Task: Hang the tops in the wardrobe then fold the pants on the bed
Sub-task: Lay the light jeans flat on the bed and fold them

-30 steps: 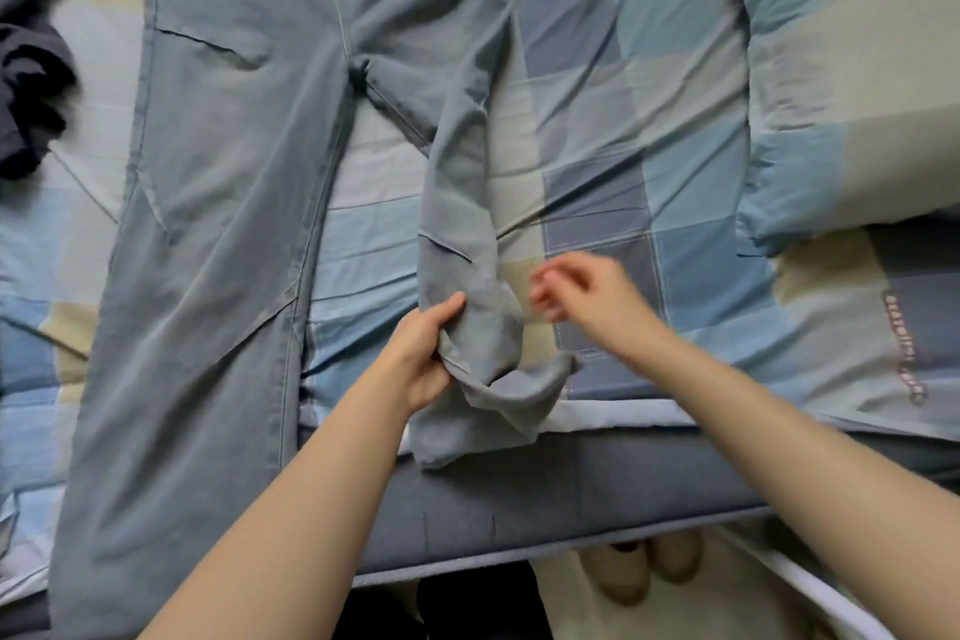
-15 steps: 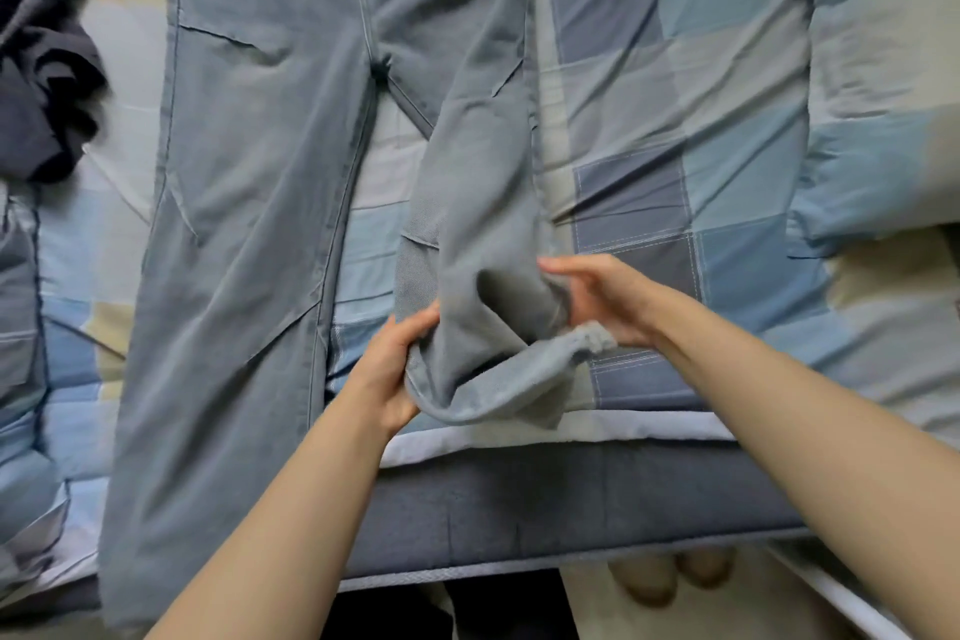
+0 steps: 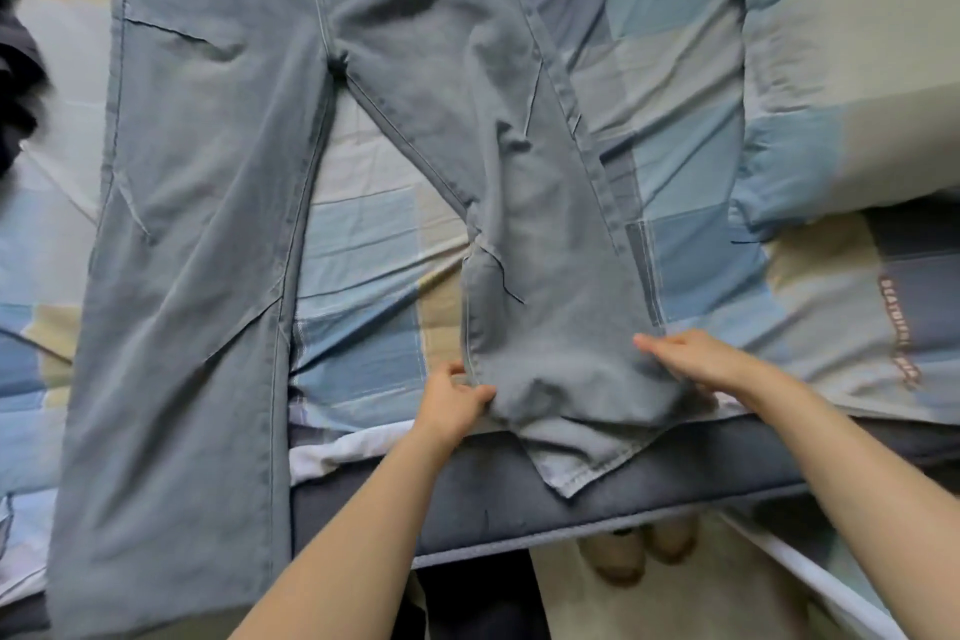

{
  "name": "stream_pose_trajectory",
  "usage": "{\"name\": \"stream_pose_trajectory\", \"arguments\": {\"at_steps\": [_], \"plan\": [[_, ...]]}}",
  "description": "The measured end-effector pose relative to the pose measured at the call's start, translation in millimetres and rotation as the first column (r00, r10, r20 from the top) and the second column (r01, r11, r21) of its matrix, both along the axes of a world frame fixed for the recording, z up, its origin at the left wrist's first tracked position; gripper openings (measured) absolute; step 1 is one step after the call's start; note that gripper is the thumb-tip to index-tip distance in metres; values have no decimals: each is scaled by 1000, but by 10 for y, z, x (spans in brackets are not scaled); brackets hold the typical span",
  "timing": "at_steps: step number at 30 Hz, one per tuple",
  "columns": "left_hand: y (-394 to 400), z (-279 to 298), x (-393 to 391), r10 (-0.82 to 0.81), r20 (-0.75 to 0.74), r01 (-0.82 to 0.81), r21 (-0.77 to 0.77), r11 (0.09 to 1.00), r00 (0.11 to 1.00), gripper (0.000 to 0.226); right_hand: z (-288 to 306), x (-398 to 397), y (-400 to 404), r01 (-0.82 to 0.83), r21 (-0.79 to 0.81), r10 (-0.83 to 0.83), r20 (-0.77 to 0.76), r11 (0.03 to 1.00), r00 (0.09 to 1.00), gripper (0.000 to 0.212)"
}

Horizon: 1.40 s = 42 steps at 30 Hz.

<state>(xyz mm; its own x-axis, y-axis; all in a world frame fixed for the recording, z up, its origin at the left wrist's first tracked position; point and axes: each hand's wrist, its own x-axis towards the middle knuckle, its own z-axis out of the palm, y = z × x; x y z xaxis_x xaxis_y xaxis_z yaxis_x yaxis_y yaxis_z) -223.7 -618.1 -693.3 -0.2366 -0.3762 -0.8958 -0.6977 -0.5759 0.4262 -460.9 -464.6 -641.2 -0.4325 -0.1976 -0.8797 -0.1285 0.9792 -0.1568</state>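
— Pants (image 3: 218,203) lie flat on the bed (image 3: 363,250), waist away from the person, both legs running toward the near edge. Which step would you say this is?

— Second half of the task, I'd judge: laying out and smoothing before any fold. No tops show here apart from a dark garment (image 3: 15,83) at the far left, and what that is I cannot tell

— What are the hands doing?

— Left hand (image 3: 452,400) pinches the inner edge of the right leg (image 3: 545,234) near its hem, fingers and thumb curled on the cloth. Right hand (image 3: 701,361) lies on the outer side of that same leg with fingers straight, pressing it down, gripping nothing

— Is that leg flat?

— Not quite. Cloth bunches between the two hands, and the hem (image 3: 576,463) droops in a point over the bed's edge. The other leg looks smooth and hangs past the edge too

— So the next move?

— Probably draw the bunched end toward the edge and spread it flat. After that, one leg goes over the other, seams matched. The legs are splayed well apart, so whichever is carried across needs a grip at both hem and thigh, or it will twist

— A blue checked quilt (image 3: 831,68) sits just beside the right leg; it could catch the fold
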Motion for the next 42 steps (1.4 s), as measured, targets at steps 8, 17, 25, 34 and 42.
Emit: {"name": "stream_pose_trajectory", "arguments": {"at_steps": [8, 17, 25, 34, 42], "plan": [[622, 123, 63, -78, -225, 57, -97, 994, 971, 52, 6, 7, 681, -215, -117, 199, -137, 970, 970, 35], [1162, 316, -90, -30, -294, 104, 239, 965, 955, 39, 454, -112, 1346, 366, -199, -368, 28, 909, 929, 52], [1005, 264, 389, -414, -30, 403, 300, 865, 910, 25, 85, 304, 1826, 1, 56, 6, -123, 998, 992, 41], [375, 57, 387, -708, 295, 760, -115, 640, 641, 12, -23, 277, 904, -280, 152, 315, -312, 948, 896, 24], [-1150, 153, -236, -684, 405, 781, -462, 420, 607, 28, -244, -204, -1044, -320, -145, 241, -398, 936, 885, 35]]}}
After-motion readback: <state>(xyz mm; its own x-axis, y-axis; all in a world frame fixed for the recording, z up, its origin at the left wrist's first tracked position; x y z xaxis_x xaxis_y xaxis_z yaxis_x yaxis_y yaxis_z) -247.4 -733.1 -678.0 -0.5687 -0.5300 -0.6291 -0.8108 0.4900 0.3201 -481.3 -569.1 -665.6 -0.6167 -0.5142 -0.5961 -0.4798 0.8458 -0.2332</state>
